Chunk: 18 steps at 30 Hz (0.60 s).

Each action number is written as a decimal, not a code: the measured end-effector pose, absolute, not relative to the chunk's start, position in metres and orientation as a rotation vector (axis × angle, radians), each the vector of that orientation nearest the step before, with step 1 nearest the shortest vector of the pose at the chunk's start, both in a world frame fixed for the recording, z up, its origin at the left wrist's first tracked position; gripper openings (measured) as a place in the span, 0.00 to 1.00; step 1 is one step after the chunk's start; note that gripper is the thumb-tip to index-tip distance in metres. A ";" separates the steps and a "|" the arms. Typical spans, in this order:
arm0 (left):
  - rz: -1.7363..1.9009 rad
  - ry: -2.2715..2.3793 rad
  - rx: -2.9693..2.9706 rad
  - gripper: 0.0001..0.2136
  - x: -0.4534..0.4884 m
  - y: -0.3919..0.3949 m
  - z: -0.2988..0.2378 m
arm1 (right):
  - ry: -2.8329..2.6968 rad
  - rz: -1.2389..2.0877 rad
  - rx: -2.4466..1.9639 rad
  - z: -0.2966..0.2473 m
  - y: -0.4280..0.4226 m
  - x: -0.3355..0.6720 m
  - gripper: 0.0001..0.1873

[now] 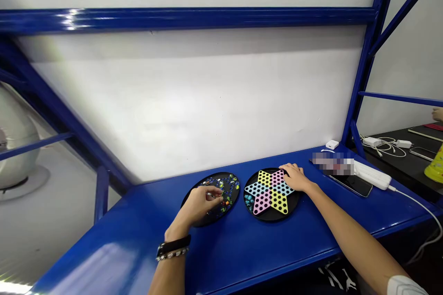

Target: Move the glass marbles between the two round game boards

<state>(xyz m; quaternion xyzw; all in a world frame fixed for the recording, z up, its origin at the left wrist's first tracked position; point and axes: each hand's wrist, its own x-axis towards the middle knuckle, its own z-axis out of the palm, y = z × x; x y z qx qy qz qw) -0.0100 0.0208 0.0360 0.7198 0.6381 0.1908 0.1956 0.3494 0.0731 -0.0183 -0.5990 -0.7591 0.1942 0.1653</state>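
Note:
A round black tray (197,192) with many glass marbles lies on the blue table. Over its marbles my left hand (201,203) is bent, thumb and fingertips drawn together in a pinch; whatever is between them is too small to make out. To the right sits a Chinese checkers board (270,189), a star of yellow, pink and blue points with black holes on a round black base. Teal marbles (248,202) fill a gap at the left side of that base. My right hand (294,176) grips the board's upper right edge, its thumb near the pink point.
On the table's right lie a phone (353,185), a white power strip (372,174) with a cable and a small white charger (332,144). Blue frame bars (194,19) cross before the white wall. Another person's hand (437,114) shows at the far right beside a dark table.

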 end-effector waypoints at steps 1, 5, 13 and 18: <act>0.622 1.757 2.016 0.17 -0.002 0.022 0.038 | -2.164 0.551 -1.706 -0.018 0.073 0.349 0.28; 0.811 1.614 2.090 0.18 0.037 0.041 0.041 | -2.161 0.555 -1.703 -0.019 0.073 0.349 0.28; 0.760 1.471 2.225 0.14 0.073 0.078 0.021 | -2.150 0.571 -1.678 -0.020 0.074 0.350 0.28; 0.785 1.630 2.110 0.18 0.034 0.070 0.030 | -2.145 0.574 -1.682 -0.019 0.073 0.351 0.28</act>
